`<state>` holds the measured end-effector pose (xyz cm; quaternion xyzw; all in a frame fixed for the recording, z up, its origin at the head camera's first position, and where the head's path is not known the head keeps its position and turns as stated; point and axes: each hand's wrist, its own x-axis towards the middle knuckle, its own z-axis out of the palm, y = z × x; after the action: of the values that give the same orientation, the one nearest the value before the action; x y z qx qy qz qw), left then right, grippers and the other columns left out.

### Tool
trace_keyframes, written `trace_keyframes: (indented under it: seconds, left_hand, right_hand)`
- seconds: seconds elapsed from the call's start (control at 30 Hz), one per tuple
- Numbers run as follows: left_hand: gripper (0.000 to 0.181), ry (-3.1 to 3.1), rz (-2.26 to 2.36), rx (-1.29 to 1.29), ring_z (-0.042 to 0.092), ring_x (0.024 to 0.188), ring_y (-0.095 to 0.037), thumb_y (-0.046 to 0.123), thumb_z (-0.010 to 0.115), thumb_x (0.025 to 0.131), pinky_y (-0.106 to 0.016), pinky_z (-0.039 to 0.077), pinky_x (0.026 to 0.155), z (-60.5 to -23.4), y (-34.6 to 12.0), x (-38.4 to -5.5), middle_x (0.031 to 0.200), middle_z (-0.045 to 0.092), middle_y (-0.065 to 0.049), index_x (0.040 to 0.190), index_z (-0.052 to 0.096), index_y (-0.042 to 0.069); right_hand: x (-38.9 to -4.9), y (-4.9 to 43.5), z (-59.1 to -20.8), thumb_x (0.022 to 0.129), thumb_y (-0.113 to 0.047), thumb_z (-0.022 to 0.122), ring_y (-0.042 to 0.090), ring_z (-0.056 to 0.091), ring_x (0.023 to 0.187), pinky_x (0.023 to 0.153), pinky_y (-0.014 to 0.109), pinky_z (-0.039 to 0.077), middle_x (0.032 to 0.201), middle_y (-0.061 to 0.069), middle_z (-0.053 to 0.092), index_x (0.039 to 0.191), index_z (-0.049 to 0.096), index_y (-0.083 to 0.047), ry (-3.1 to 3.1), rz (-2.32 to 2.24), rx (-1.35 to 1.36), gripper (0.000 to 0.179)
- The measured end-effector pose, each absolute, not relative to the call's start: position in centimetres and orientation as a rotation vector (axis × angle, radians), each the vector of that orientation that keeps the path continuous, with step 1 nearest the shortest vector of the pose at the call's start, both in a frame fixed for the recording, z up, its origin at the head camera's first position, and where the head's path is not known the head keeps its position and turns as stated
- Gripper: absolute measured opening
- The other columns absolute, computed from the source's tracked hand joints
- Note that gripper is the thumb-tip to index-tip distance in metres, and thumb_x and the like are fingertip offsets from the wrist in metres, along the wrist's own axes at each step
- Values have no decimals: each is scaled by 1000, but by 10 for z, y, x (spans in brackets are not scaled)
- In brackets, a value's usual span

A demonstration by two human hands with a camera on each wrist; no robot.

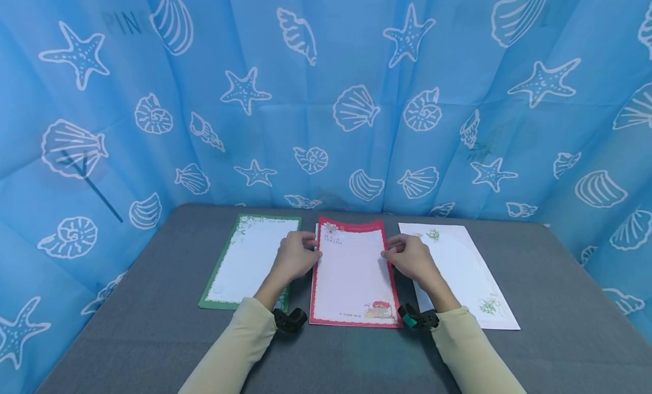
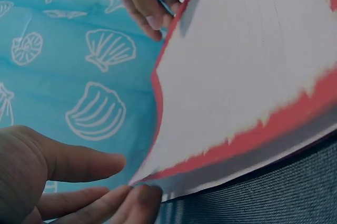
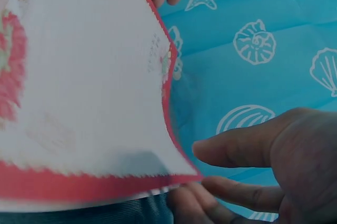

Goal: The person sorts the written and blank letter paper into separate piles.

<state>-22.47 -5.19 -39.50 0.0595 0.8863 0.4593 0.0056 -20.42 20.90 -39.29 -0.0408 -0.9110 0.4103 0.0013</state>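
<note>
A sheet of letter paper [image 1: 354, 275] with a red border lies in the middle of the table, its upper side edges bowed upward. A white layer shows under its edge in both wrist views. My left hand [image 1: 297, 255] is at its left edge, fingertips [image 2: 142, 197] touching the corner from below, the thumb apart from it. At the right edge, my right hand [image 1: 409, 257] does the same, its fingertips [image 3: 187, 197] under the corner and its thumb off the paper.
Left of the red sheet lies a green-bordered sheet [image 1: 249, 258], partly under my left arm. A white sheet with green plant prints [image 1: 468, 269] lies to the right. All rest on a grey cloth-covered table [image 1: 153, 315]. A blue shell-patterned curtain [image 1: 326, 139] hangs behind.
</note>
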Motion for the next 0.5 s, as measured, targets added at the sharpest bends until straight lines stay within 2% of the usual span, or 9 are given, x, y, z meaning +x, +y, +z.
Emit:
trace_keyframes:
  seconds: [0.27, 0.4, 0.5]
  left_hand:
    - [51, 2625, 1637, 169, 73, 92, -27, -3, 75, 84, -36, 60, 75, -396, -54, -227, 114, 70, -17, 132, 61, -7]
    - [49, 2633, 1596, 143, 72, 90, -25, 0, 76, 85, -38, 60, 77, -397, -54, -227, 105, 72, -14, 132, 62, -7]
    - [46, 2662, 1539, 144, 71, 87, -23, 2, 76, 86, -39, 59, 78, -398, -55, -228, 96, 73, -11, 129, 63, -7]
  right_hand:
    - [-206, 210, -394, 87, 0, 74, 25, 68, 84, 84, 44, 59, 99, 20, 68, 131, 56, 13, -2773, 1439, -68, 49]
    - [-207, 210, -394, 84, 6, 74, 25, 66, 86, 85, 43, 58, 107, 24, 63, 136, 50, 15, -2769, 1535, -73, 58]
    - [-208, 209, -395, 84, 8, 73, 24, 66, 86, 84, 41, 59, 107, 24, 63, 135, 51, 16, -2776, 1556, -77, 56]
